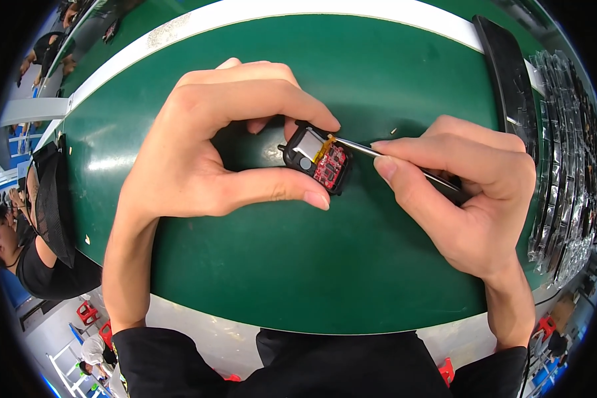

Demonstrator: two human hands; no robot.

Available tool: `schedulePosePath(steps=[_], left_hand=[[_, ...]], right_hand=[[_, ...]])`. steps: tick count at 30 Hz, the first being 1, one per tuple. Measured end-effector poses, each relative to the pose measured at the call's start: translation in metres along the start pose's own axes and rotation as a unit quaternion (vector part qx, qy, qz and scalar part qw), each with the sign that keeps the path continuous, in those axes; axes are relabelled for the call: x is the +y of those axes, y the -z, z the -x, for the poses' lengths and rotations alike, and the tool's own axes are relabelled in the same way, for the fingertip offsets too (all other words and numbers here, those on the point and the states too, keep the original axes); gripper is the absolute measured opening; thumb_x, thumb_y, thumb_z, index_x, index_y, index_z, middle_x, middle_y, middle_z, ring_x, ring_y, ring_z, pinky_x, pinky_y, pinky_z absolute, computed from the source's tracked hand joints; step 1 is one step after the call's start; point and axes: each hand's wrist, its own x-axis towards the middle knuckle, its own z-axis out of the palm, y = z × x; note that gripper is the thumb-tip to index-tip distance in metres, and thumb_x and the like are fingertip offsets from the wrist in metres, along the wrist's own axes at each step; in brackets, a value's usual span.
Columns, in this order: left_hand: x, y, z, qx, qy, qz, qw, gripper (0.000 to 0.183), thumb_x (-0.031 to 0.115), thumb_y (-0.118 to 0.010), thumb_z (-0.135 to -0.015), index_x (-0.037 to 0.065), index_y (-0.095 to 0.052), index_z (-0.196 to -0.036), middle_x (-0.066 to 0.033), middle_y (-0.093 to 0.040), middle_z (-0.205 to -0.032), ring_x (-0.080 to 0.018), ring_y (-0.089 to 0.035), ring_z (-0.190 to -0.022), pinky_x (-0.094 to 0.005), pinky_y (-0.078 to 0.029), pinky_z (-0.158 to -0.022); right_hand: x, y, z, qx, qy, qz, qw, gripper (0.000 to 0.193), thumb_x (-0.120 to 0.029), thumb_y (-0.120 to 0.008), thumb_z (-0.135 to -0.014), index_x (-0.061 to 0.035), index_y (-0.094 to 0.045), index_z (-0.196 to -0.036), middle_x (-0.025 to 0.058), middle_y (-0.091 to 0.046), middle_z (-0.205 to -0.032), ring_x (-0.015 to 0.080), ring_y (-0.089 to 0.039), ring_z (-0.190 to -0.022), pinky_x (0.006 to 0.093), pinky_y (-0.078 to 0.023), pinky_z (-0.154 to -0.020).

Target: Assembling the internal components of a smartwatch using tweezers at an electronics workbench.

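Between the thumb and fingers of my left hand (205, 142) is a small black electronic device (297, 158), its casing open toward me. Inside it lie a silver battery (308, 144), a red circuit board (331, 167) and a strip of yellow tape (324, 150). My right hand (467, 186) is closed around a pair of metal tweezers (359, 147). The tip of the tweezers meets the device's upper right edge, beside the yellow piece. Whether the tip grips anything is too small to tell.
Under my hands is a green table (298, 278). At the right stand a long black tray (507, 79) and a stack of clear plastic packs (557, 166). A person in black (53, 262) sits at the left edge. A tiny pale scrap (394, 131) lies near my right fingertips.
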Motion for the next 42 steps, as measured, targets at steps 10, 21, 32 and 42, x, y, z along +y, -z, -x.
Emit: schedulePosePath(steps=[10,21,32,42], left_hand=[[0.001,0.0,0.0,-0.005,-0.007,0.005,1.0,0.071,0.041,-0.103,-0.057,-0.002,-0.085,-0.111,-0.0067,-0.076,-0.093,-0.0197,-0.063,-0.08,-0.0345,-0.041,-0.076],[0.005,0.0,-0.002,0.0,-0.043,-0.015,0.999,0.061,0.036,-0.104,-0.059,-0.001,-0.083,-0.103,-0.0088,-0.077,-0.091,-0.0238,-0.067,-0.079,-0.036,-0.044,-0.076],[0.012,0.0,-0.002,0.014,-0.02,-0.023,0.999,0.057,0.029,-0.105,-0.061,0.004,-0.083,-0.107,-0.0072,-0.075,-0.09,-0.0202,-0.062,-0.076,-0.0343,-0.043,-0.074],[0.02,-0.006,-0.006,0.022,0.006,-0.073,0.997,0.054,0.027,-0.105,-0.06,0.006,-0.082,-0.103,-0.0022,-0.064,-0.077,-0.0184,-0.054,-0.066,-0.0351,-0.039,-0.069]], right_hand=[[-0.002,0.001,0.0,-0.01,-0.014,-0.004,1.0,0.016,0.007,-0.081,-0.083,0.0036,-0.086,-0.098,0.0071,-0.071,-0.07,0.0099,-0.06,-0.058,0.0251,-0.04,-0.054],[-0.003,0.001,0.001,-0.014,-0.017,0.001,1.0,0.017,0.006,-0.082,-0.083,0.0017,-0.087,-0.099,0.0069,-0.071,-0.07,0.0098,-0.058,-0.057,0.0259,-0.039,-0.053],[-0.005,0.006,0.0,0.009,-0.016,-0.005,1.0,0.014,0.006,-0.082,-0.086,0.0035,-0.086,-0.099,0.0041,-0.069,-0.069,0.006,-0.057,-0.059,0.0237,-0.037,-0.054],[0.019,0.001,-0.002,0.131,0.019,-0.127,0.983,0.008,-0.002,-0.082,-0.089,0.0018,-0.085,-0.096,0.0088,-0.076,-0.075,0.0088,-0.065,-0.063,0.0272,-0.049,-0.056]])
